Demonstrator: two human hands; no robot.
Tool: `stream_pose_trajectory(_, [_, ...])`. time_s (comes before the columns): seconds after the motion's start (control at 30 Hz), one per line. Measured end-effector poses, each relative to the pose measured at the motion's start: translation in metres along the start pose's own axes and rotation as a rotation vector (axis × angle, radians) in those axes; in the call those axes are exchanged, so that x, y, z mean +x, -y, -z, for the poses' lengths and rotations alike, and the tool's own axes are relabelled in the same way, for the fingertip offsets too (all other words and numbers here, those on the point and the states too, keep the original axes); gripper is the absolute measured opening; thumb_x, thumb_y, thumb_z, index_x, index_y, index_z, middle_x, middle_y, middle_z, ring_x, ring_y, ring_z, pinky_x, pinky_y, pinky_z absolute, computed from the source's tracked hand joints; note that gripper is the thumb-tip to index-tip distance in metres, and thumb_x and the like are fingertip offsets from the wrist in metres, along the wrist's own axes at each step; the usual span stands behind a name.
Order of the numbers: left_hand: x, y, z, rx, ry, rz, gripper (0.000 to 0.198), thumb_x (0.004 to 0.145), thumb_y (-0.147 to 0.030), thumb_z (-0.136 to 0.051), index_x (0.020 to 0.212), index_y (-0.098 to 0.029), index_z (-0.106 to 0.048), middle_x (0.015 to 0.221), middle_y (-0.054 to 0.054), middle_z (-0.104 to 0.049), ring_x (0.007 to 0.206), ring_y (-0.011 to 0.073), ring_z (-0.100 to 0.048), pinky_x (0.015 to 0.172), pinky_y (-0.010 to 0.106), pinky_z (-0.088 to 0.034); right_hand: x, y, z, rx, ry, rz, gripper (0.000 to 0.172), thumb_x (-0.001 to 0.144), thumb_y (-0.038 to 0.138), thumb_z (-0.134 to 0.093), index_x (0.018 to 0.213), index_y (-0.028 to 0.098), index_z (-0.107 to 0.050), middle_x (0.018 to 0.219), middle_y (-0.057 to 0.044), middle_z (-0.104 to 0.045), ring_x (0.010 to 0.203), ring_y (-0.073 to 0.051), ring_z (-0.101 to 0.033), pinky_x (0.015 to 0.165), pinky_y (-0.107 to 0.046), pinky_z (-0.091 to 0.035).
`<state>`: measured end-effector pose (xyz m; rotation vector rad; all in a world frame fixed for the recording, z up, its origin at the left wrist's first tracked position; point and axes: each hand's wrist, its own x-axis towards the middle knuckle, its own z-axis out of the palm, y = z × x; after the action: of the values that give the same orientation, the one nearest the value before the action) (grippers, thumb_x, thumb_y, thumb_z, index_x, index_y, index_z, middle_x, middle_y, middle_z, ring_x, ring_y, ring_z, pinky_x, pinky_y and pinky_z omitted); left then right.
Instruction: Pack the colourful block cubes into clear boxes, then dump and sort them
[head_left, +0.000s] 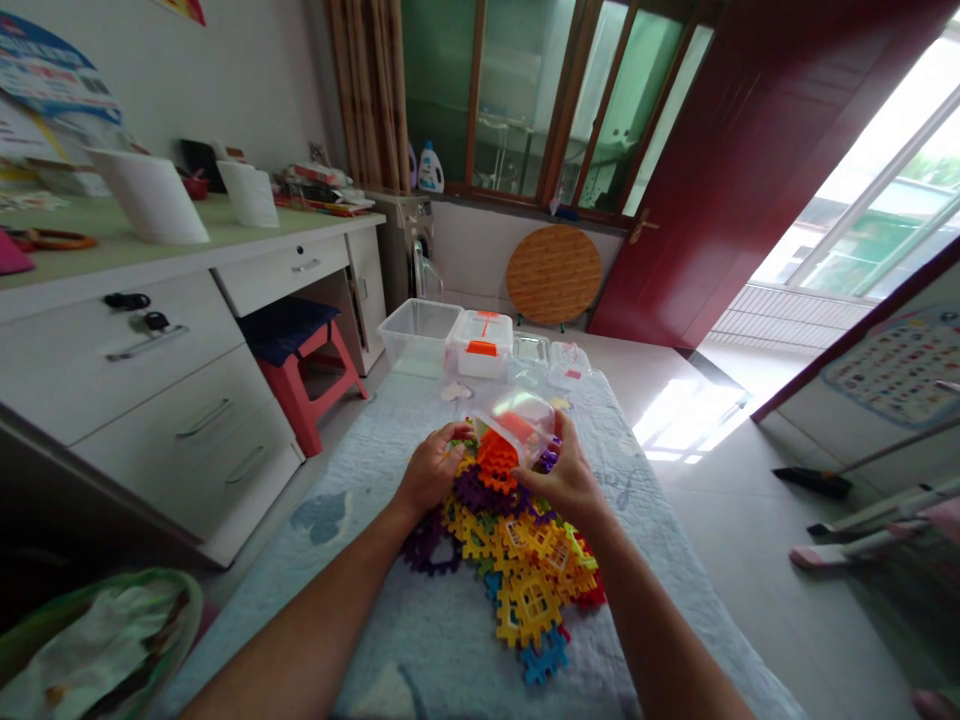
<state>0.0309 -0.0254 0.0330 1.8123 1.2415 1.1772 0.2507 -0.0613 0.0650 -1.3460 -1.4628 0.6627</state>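
My right hand (566,478) grips a clear plastic container (534,412), tilted over a pile of interlocking plastic building pieces (525,545). Orange toothed pieces (498,455) show in and at the mouth of the container. I cannot tell which of them rest on the pile. To the left of the container, my left hand (435,465) is closed, thumb and fingers together at the pile's edge; what they hold, if anything, is hidden. Yellow pieces fill the middle of the pile. Purple ones (435,545) lie on its left, blue ones (545,655) at the near end.
The pile lies on a bed-like surface with a pale blue cloth (337,580). Along its far end stand an open clear bin (420,335), a white-and-orange lidded box (480,345) and two small clear containers (531,350). A red stool (307,375) and white desk (247,400) flank the left.
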Motion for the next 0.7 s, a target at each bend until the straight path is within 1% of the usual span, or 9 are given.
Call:
stream_pose_trajectory(0.03, [0.001,0.003,0.001,-0.067,0.006,0.018,0.034,0.084,-0.028,-0.044,0.110,-0.019,-0.063,0.111,0.007,-0.070,0.109,0.0229,-0.063,0.101,0.039,-0.045,-0.003,-0.001,0.001,-0.107,0.014,0.105,0.099,0.059,0.034,-0.082,0.143,0.022,-0.033,0.132,-0.014,-0.052,0.119,-0.031,-0.054,0.103,-0.052,-0.044])
stream_pose_trajectory(0.1, [0.001,0.007,0.002,-0.177,0.029,0.044,0.038,0.085,-0.029,-0.042,0.114,-0.016,-0.062,0.117,0.009,-0.069,0.114,0.0236,-0.061,0.104,0.040,-0.044,-0.007,-0.001,0.003,-0.258,-0.011,0.274,0.095,0.064,0.034,-0.079,0.145,0.021,-0.029,0.136,-0.016,-0.046,0.125,-0.033,-0.048,0.106,-0.054,-0.041])
stream_pose_trajectory(0.17, [0.000,0.009,0.003,-0.230,0.057,0.048,0.040,0.087,-0.032,-0.043,0.118,-0.016,-0.061,0.122,0.010,-0.067,0.119,0.0243,-0.059,0.106,0.041,-0.042,-0.007,0.000,0.005,-0.362,-0.060,0.374,0.091,0.069,0.034,-0.076,0.145,0.021,-0.028,0.137,-0.017,-0.044,0.128,-0.034,-0.044,0.107,-0.056,-0.039])
stream_pose_trajectory(0.3, [-0.007,0.003,0.005,-0.166,0.133,0.014,0.049,0.088,-0.044,-0.053,0.128,-0.017,-0.055,0.136,0.011,-0.058,0.128,0.0275,-0.052,0.110,0.044,-0.038,-0.004,0.001,0.011,-0.403,-0.157,0.414,0.091,0.073,0.035,-0.074,0.147,0.024,-0.022,0.138,-0.017,-0.040,0.128,-0.035,-0.042,0.105,-0.060,-0.041])
stream_pose_trajectory(0.43, [-0.013,-0.007,0.005,0.013,0.228,-0.101,0.072,0.077,-0.050,-0.070,0.138,-0.020,-0.046,0.144,0.013,-0.049,0.134,0.0318,-0.045,0.114,0.049,-0.034,-0.007,0.001,0.019,-0.310,-0.102,0.420,0.094,0.070,0.036,-0.077,0.147,0.027,-0.023,0.141,-0.015,-0.039,0.125,-0.035,-0.047,0.102,-0.058,-0.046])
stream_pose_trajectory(0.5, [-0.014,-0.011,0.005,0.104,0.265,-0.165,0.078,0.074,-0.049,-0.074,0.140,-0.022,-0.044,0.146,0.013,-0.046,0.136,0.0323,-0.042,0.116,0.050,-0.031,-0.008,0.000,0.027,-0.225,-0.124,0.399,0.095,0.068,0.038,-0.078,0.146,0.027,-0.024,0.141,-0.014,-0.040,0.125,-0.033,-0.047,0.102,-0.056,-0.047])
stream_pose_trajectory(0.57, [-0.015,-0.013,0.004,0.163,0.288,-0.212,0.076,0.074,-0.047,-0.075,0.139,-0.023,-0.045,0.146,0.013,-0.046,0.137,0.0321,-0.040,0.116,0.050,-0.031,-0.004,-0.004,0.038,-0.109,-0.183,0.324,0.096,0.065,0.041,-0.081,0.143,0.027,-0.027,0.140,-0.013,-0.041,0.126,-0.032,-0.047,0.103,-0.055,-0.047])
stream_pose_trajectory(0.63, [-0.016,-0.014,0.004,0.189,0.294,-0.240,0.069,0.076,-0.043,-0.073,0.137,-0.023,-0.047,0.145,0.012,-0.046,0.136,0.0311,-0.041,0.115,0.049,-0.033,0.004,-0.012,0.052,0.052,-0.243,0.182,0.094,0.063,0.043,-0.082,0.139,0.026,-0.030,0.136,-0.011,-0.043,0.125,-0.030,-0.048,0.102,-0.052,-0.047])
stream_pose_trajectory(0.7, [-0.017,-0.016,0.005,0.197,0.287,-0.253,0.061,0.078,-0.040,-0.071,0.133,-0.023,-0.050,0.143,0.011,-0.048,0.135,0.0297,-0.043,0.115,0.048,-0.035,0.018,-0.024,0.069,0.233,-0.307,-0.005,0.088,0.063,0.047,-0.080,0.134,0.026,-0.033,0.127,-0.009,-0.049,0.118,-0.026,-0.054,0.098,-0.046,-0.049])
